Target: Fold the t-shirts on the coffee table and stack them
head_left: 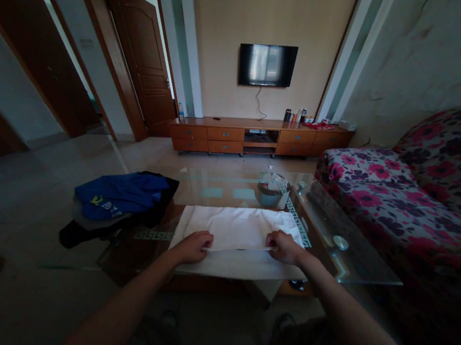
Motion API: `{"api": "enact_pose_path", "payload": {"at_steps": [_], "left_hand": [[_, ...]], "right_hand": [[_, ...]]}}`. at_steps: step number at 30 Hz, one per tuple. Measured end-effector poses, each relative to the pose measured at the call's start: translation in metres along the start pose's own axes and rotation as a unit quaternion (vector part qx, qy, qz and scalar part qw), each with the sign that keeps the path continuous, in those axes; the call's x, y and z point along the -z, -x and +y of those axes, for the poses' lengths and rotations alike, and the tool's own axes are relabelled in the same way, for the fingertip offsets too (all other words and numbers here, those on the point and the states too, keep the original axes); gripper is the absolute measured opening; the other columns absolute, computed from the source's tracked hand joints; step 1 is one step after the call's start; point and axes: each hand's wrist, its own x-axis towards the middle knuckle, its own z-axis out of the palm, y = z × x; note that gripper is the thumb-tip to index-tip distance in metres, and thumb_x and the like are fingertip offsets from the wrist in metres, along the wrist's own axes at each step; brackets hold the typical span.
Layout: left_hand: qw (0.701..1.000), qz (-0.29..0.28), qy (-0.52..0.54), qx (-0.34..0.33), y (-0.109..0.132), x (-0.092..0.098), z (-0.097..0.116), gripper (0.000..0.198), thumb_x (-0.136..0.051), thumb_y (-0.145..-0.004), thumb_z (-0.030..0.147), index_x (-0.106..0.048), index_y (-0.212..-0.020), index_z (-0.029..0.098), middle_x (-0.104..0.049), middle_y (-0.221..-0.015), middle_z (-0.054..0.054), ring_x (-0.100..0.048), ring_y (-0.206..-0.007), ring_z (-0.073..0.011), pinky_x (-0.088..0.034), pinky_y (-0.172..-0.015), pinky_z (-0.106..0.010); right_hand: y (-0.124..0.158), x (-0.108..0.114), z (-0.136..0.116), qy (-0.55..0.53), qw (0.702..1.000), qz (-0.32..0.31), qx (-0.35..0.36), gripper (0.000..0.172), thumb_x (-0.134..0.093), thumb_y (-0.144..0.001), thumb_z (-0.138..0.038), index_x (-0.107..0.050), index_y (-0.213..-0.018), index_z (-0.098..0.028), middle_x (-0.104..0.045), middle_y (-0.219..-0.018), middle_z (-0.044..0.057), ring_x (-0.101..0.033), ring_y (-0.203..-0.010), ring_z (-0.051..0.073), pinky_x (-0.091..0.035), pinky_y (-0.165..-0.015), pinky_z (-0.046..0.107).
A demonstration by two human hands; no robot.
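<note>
A white cloth [237, 225], folded into a wide rectangle, lies flat on the glass coffee table [366, 269] in front of me. My left hand [195, 246] is closed on the near edge of its upper layer at the left. At the right end of the same edge, my right hand [285, 249] pinches the fabric. Between the hands the edge is slightly raised, with a thin dark gap under it. A cream-white layer [239, 268] spreads beneath and hangs toward the table's front. Whether both layers are one garment I cannot tell.
On the left, a pile of clothes has a blue garment [126, 193] with yellow and white print on top. A small basket [269, 198] stands beyond the cloth. The floral sofa [386, 181] is at right; a low TV cabinet [224, 135] lines the far wall.
</note>
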Motion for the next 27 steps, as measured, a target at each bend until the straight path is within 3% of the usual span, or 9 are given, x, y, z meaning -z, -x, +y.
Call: {"api": "enact_pose_path", "payload": {"at_steps": [3, 8, 11, 14, 16, 19, 23, 27], "left_hand": [[1.0, -0.005, -0.016, -0.009, 0.004, 0.001, 0.001, 0.019, -0.053, -0.065, 0.01, -0.049, -0.079, 0.023, -0.06, -0.09, -0.002, -0.057, -0.09, -0.0207, -0.042, -0.08, -0.029], [0.999, 0.02, -0.038, 0.006, 0.005, 0.006, 0.004, 0.023, -0.051, -0.063, 0.007, -0.048, -0.079, 0.023, -0.06, -0.094, -0.003, -0.057, -0.094, -0.0219, -0.042, -0.083, -0.031], [0.999, 0.008, -0.041, -0.006, 0.006, 0.005, 0.003, 0.024, -0.052, -0.062, 0.006, -0.05, -0.079, 0.023, -0.06, -0.094, -0.004, -0.057, -0.094, -0.0224, -0.043, -0.083, -0.031], [0.999, -0.022, -0.04, -0.025, 0.006, 0.002, -0.002, 0.029, -0.054, -0.056, 0.005, -0.054, -0.079, 0.023, -0.06, -0.095, -0.005, -0.058, -0.096, -0.0231, -0.044, -0.082, -0.031], [0.999, -0.019, -0.048, -0.015, 0.007, 0.003, -0.008, 0.032, -0.056, -0.054, 0.005, -0.056, -0.08, 0.023, -0.061, -0.097, -0.006, -0.058, -0.099, -0.024, -0.044, -0.083, -0.031], [0.992, 0.035, -0.088, 0.082, 0.009, 0.007, -0.021, 0.028, -0.058, -0.061, 0.008, -0.059, -0.085, 0.022, -0.062, -0.102, -0.007, -0.06, -0.102, -0.0248, -0.045, -0.085, -0.032], [0.943, 0.085, -0.075, 0.312, 0.01, 0.011, -0.038, 0.02, -0.049, -0.086, 0.028, -0.063, -0.097, 0.018, -0.069, -0.104, -0.015, -0.066, -0.097, -0.026, -0.047, -0.083, -0.034], [0.922, 0.063, -0.056, 0.379, 0.011, 0.01, -0.043, 0.046, -0.042, -0.092, 0.052, -0.068, -0.098, 0.014, -0.072, -0.102, -0.022, -0.071, -0.096, -0.0334, -0.051, -0.079, -0.04]], "right_hand": [[0.004, 0.003, -0.005, 0.024, 0.999, -0.032, -0.02, 0.02, -0.064, -0.069, -0.011, -0.068, -0.087, -0.02, -0.069, -0.09, 0.002, -0.061, -0.09, 0.021, -0.034, -0.078, 0.028], [0.003, 0.006, -0.011, 0.03, 0.999, -0.012, -0.024, 0.028, -0.06, -0.069, -0.01, -0.069, -0.093, -0.021, -0.071, -0.086, 0.001, -0.062, -0.081, 0.018, -0.033, -0.074, 0.028], [0.004, 0.005, -0.015, 0.027, 0.999, -0.033, -0.023, 0.03, -0.062, -0.067, -0.01, -0.071, -0.092, -0.022, -0.071, -0.081, 0.0, -0.064, -0.079, 0.018, -0.036, -0.077, 0.029], [0.006, 0.006, -0.012, -0.025, 0.996, -0.086, -0.019, 0.024, -0.064, -0.069, -0.013, -0.073, -0.089, -0.022, -0.072, -0.084, 0.001, -0.065, -0.08, 0.018, -0.04, -0.074, 0.027], [0.006, 0.011, -0.002, -0.05, 0.995, -0.078, -0.035, 0.022, -0.062, -0.073, -0.014, -0.073, -0.09, -0.021, -0.073, -0.088, 0.003, -0.066, -0.081, 0.018, -0.043, -0.07, 0.025], [0.006, 0.019, 0.025, 0.001, 0.99, 0.01, -0.141, 0.029, -0.062, -0.076, -0.015, -0.071, -0.103, -0.019, -0.073, -0.1, 0.008, -0.068, -0.091, 0.02, -0.046, -0.075, 0.026], [0.007, 0.014, 0.057, 0.045, 0.955, 0.047, -0.288, 0.037, -0.059, -0.088, -0.037, -0.07, -0.112, -0.011, -0.071, -0.108, 0.022, -0.069, -0.101, 0.033, -0.05, -0.081, 0.039], [0.005, 0.004, 0.061, 0.034, 0.934, 0.052, -0.352, 0.071, -0.041, -0.091, -0.069, -0.073, -0.108, -0.008, -0.071, -0.108, 0.027, -0.068, -0.106, 0.038, -0.052, -0.082, 0.045]]}}
